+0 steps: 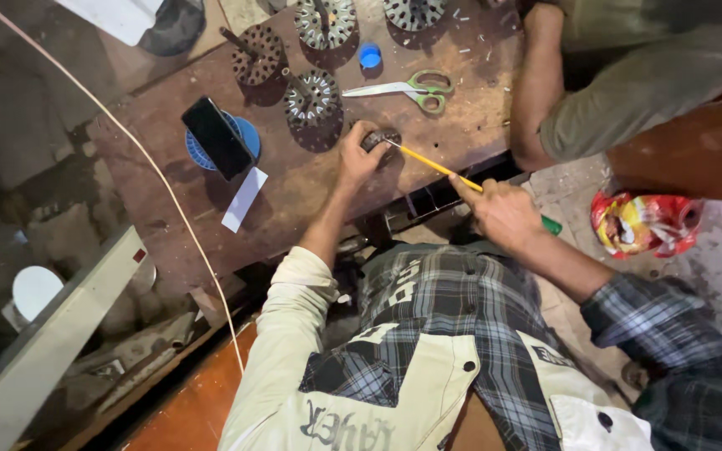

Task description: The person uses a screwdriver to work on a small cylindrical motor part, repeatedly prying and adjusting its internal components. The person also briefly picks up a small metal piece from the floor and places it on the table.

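Leaning over the bench, I pin a small stator near its front edge, my left hand clamped over it to steady it. My right hand grips a yellow pencil, tip seemingly at the windings. Scissors lie just beyond.
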